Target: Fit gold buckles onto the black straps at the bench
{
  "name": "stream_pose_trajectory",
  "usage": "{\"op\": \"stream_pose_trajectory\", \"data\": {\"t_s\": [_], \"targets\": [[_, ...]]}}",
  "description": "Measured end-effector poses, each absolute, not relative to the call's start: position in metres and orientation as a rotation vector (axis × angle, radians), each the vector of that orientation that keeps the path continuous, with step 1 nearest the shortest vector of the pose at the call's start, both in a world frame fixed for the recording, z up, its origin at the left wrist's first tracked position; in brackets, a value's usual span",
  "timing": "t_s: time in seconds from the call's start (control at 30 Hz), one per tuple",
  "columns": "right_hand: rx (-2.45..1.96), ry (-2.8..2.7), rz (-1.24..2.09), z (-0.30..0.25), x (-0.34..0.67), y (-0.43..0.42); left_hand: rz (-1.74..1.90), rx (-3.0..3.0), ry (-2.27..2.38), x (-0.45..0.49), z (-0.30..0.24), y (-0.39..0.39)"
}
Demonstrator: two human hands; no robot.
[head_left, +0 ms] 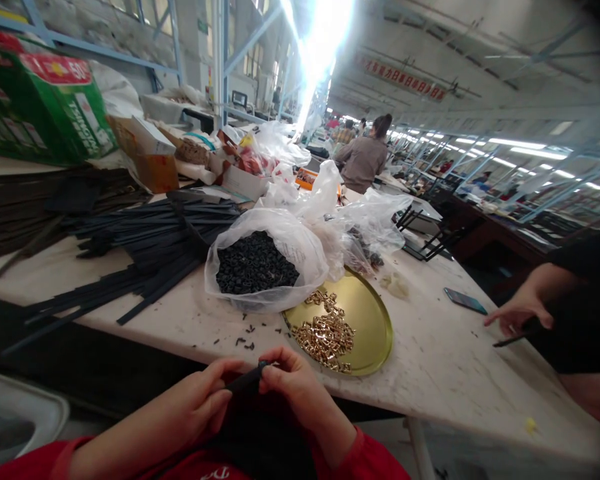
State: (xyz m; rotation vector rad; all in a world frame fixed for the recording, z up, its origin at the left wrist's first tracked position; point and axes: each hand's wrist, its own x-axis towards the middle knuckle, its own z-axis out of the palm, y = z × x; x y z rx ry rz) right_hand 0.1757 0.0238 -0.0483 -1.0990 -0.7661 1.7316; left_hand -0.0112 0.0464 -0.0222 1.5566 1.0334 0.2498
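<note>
My left hand (203, 400) and my right hand (293, 383) are closed together on a thin black strap (247, 378) at the table's near edge, fingertips pinching its end. Just beyond them lies a round gold tray (370, 320) with a heap of small gold buckles (327, 333). Left of the tray sits an open clear plastic bag of small black pieces (255, 263). A few black bits are scattered on the white tabletop (440, 360) in front of the bag.
A pile of long black straps (145, 247) covers the table's left side. Cardboard boxes (147, 153) and more plastic bags (365, 220) stand behind. A co-worker's hand (520, 313) rests at the right near a phone (464, 300). Another person (365, 157) sits far back.
</note>
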Motion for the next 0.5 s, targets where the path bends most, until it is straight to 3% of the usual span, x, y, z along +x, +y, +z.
{"op": "stream_pose_trajectory", "data": {"t_s": [0.2,0.3,0.5], "targets": [[-1.140,-1.008,1.709,-0.047,0.159,0.020,0.342,1.586,0.967,-0.003,-0.036,0.054],[-1.462,-1.451,1.293,-0.039,0.188,0.027,0.314,1.478,0.966,-0.007,-0.034,0.060],[-1.978,-1.735,0.516,-0.037,0.269,0.072,0.347,1.383,1.029,-0.001,-0.030,0.067]]}}
